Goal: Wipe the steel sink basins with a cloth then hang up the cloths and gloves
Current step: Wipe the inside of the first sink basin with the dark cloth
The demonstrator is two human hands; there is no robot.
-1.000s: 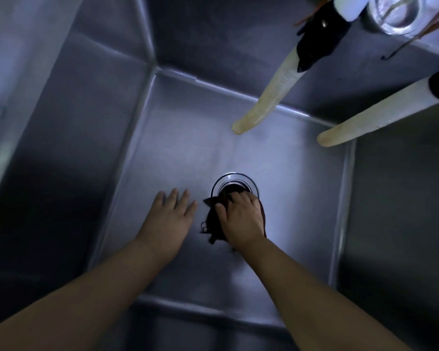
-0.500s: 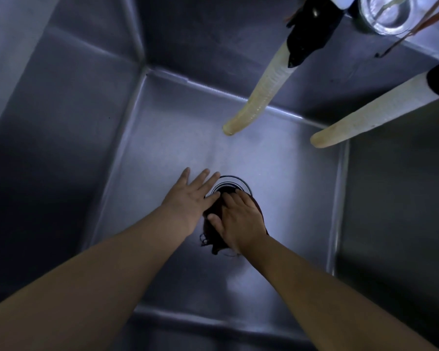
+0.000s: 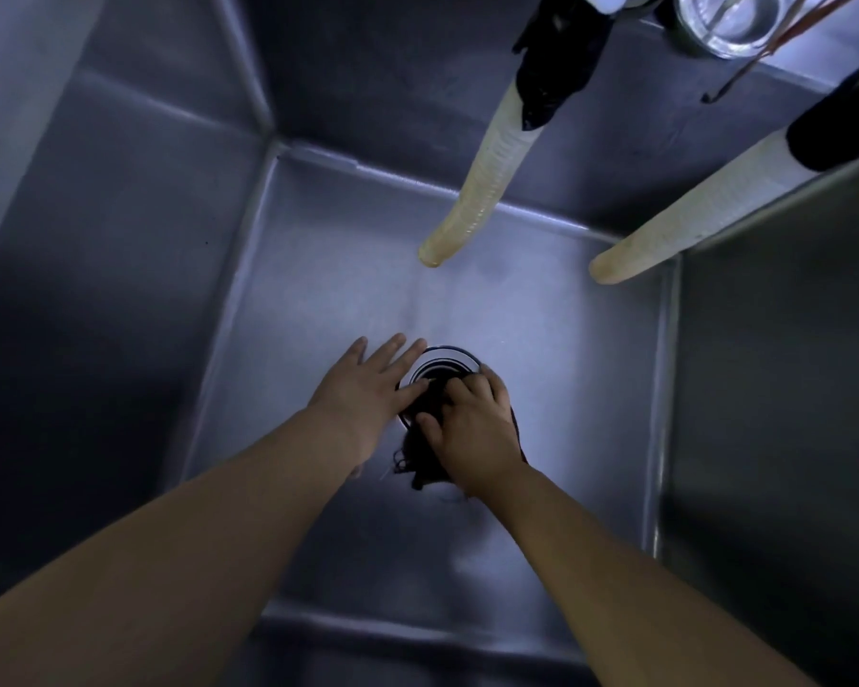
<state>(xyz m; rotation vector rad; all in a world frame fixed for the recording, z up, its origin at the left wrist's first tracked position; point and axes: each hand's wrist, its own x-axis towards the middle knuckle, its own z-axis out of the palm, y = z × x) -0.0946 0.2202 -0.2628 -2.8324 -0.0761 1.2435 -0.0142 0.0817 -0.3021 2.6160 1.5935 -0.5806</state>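
Both my arms reach down into a deep steel sink basin [image 3: 318, 270]. A dark cloth [image 3: 420, 451] lies bunched over the near side of the round drain [image 3: 445, 366] in the floor. My right hand [image 3: 472, 423] presses on the cloth with its fingers curled into the fabric. Just left of it, my left hand [image 3: 368, 389] lies flat with straight fingers, its fingertips touching the drain rim and the cloth's edge. Most of the cloth is hidden under my right hand.
Two pale ribbed hoses [image 3: 487, 181] [image 3: 685, 225] hang into the basin from the back, each bound with black wrap at the top. A clear glass jar [image 3: 725, 17] stands on the back ledge. Steel walls [image 3: 774, 389] close in on all sides.
My left hand has slid right across the basin floor until it touches the drain and cloth. My right hand has stayed on the cloth, shifting slightly over the drain.
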